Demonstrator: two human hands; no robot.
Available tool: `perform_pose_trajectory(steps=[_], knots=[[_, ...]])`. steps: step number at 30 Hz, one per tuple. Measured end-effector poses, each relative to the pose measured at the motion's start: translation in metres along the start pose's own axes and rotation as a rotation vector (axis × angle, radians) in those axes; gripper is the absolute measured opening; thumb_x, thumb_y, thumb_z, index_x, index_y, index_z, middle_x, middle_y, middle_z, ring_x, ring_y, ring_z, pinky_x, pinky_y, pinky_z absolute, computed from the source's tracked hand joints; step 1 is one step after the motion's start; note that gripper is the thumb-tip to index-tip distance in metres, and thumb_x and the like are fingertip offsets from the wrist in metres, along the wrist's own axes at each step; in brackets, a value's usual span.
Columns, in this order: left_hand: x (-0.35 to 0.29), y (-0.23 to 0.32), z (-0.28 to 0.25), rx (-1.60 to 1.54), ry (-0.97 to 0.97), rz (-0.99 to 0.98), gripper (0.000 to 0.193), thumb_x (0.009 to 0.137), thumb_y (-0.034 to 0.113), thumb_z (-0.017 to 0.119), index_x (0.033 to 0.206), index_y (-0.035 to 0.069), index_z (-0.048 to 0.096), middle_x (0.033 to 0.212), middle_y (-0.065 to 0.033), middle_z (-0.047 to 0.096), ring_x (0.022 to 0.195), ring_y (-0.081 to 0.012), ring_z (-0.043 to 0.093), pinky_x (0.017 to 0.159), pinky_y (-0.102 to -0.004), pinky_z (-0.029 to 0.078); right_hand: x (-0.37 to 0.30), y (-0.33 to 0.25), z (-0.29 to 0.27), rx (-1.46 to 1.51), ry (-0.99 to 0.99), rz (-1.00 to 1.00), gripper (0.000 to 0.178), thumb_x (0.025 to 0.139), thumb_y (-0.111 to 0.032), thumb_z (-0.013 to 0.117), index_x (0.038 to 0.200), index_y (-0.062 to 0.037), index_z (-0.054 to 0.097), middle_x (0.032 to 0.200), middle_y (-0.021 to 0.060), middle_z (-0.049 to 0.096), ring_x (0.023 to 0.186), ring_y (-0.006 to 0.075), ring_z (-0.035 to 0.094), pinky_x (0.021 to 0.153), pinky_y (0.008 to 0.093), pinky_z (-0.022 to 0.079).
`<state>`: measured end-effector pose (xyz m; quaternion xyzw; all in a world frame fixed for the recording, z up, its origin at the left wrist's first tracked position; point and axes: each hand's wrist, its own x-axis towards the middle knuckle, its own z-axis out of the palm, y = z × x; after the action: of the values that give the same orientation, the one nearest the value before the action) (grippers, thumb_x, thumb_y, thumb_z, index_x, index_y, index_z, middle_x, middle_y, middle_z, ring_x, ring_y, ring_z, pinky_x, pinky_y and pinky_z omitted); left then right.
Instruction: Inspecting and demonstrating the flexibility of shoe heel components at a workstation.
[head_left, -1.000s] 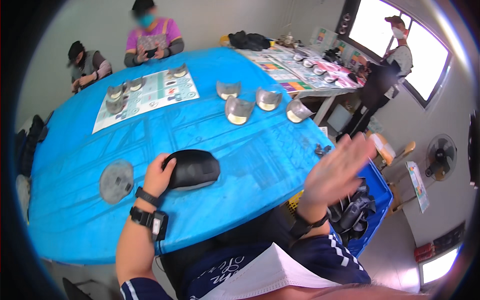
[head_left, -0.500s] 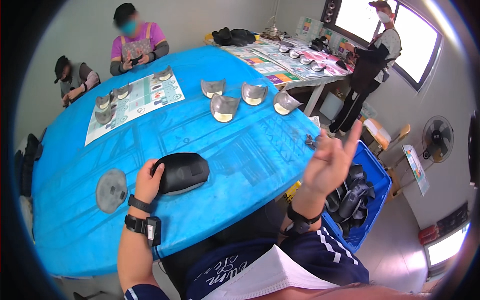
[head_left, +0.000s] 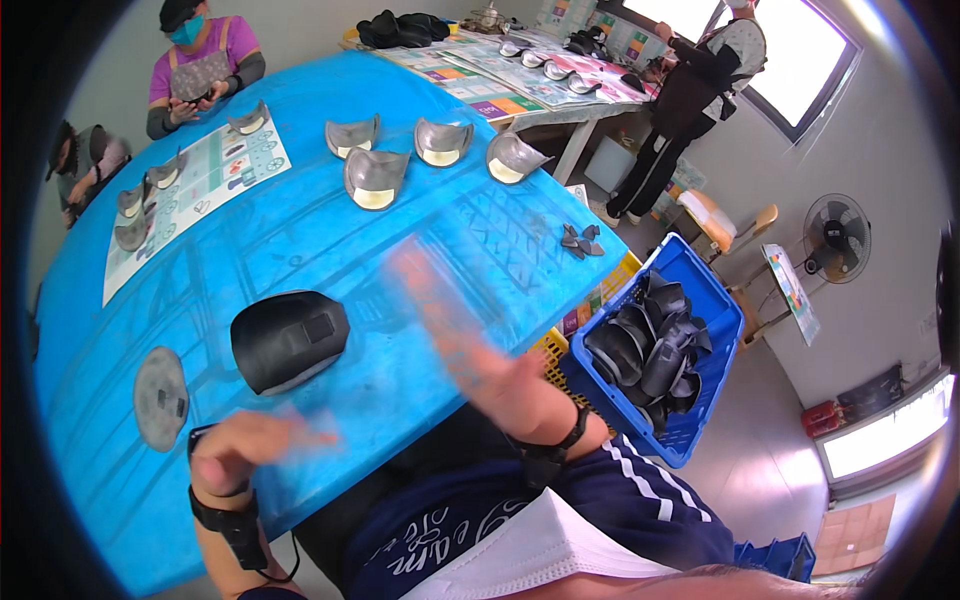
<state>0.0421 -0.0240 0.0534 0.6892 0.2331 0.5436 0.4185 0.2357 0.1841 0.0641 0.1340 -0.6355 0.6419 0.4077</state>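
A glossy black curved shell (head_left: 290, 342) with a small square patch lies on the blue-covered table, touched by neither hand. Left of it rests a flat grey oval piece (head_left: 161, 398). My left hand (head_left: 255, 447), smeared by motion, is near the table's front edge, just below the shell; its fingers point right and nothing shows in them. My right hand (head_left: 450, 325) is stretched over the table to the right of the shell, fingers extended and badly blurred, with no object visible in it. Several grey curved shells with pale labels, one of them nearest (head_left: 375, 180), stand farther back.
Small dark pieces (head_left: 580, 241) lie by the table's right corner. Beside the table stands a blue crate (head_left: 722, 350) of black curved parts, next to a yellow crate (head_left: 552, 352). A printed sheet (head_left: 215, 190) bears more grey shells. Other people stand at the far left and far right.
My left hand has let go of the black shell and drawn back toward me. My right hand has swung left and lowered over the table. The view has shifted to the right.
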Motion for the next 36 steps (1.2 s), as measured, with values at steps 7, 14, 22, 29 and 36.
perform_pose_trajectory(steps=[7, 14, 22, 29, 36], knots=[[0.016, -0.022, 0.01, 0.328, 0.812, -0.219, 0.05, 0.088, 0.031, 0.039, 0.127, -0.001, 0.04, 0.103, -0.012, 0.058, 0.091, -0.0216, 0.057, 0.081, -0.0367, 0.043, 0.021, -0.005, 0.039, 0.459, -1.034, 0.402, 0.105, 0.073, -0.076, 0.001, 0.132, 0.0065, 0.029, 0.129, 0.0307, 0.035, 0.128, 0.0352, 0.026, 0.105, 0.043, 0.017], [0.012, -0.038, 0.01, 1.185, 0.498, -0.316, 0.027, 0.074, 0.015, 0.066, 0.094, 0.002, 0.053, 0.059, -0.0078, 0.056, 0.047, -0.0168, 0.053, 0.046, -0.0232, 0.041, 0.019, 0.075, 0.085, 1.484, -0.708, 0.34, 0.097, 0.074, -0.078, 0.01, 0.14, -0.0072, 0.002, 0.133, 0.0226, 0.034, 0.125, 0.021, 0.033, 0.105, 0.04, 0.02], [-0.021, -0.016, -0.038, 0.757, 1.245, -0.078, 0.017, 0.082, 0.012, 0.061, 0.091, 0.003, 0.05, 0.083, -0.0093, 0.059, 0.073, -0.0119, 0.057, 0.063, -0.0228, 0.044, 0.045, -0.033, 0.001, 0.646, -0.793, -0.243, 0.064, 0.086, -0.057, 0.031, 0.098, -0.0009, 0.06, 0.09, 0.016, 0.063, 0.077, 0.0288, 0.062, 0.069, 0.0386, 0.049], [-0.08, -0.063, -0.085, 0.979, 1.121, -0.675, 0.088, 0.068, 0.034, 0.074, 0.136, 0.008, 0.025, 0.103, -0.0125, 0.058, 0.109, -0.027, 0.05, 0.094, -0.0371, 0.035, 0.118, 0.082, 0.041, -0.69, -0.947, 0.233, 0.074, 0.074, -0.047, 0.061, 0.126, 0.0008, 0.039, 0.123, 0.0253, 0.044, 0.116, 0.0339, 0.043, 0.098, 0.0379, 0.033], [-0.051, -0.051, -0.065, 0.834, 0.944, -0.633, 0.08, 0.067, 0.008, 0.073, 0.133, 0.009, 0.029, 0.085, -0.0027, 0.051, 0.083, -0.0136, 0.048, 0.08, -0.0278, 0.039, 0.092, 0.134, 0.029, -0.424, -1.038, 0.443, 0.101, 0.063, -0.046, 0.074, 0.138, -0.0054, 0.02, 0.133, 0.0226, 0.035, 0.122, 0.0327, 0.036, 0.101, 0.0349, 0.029]])
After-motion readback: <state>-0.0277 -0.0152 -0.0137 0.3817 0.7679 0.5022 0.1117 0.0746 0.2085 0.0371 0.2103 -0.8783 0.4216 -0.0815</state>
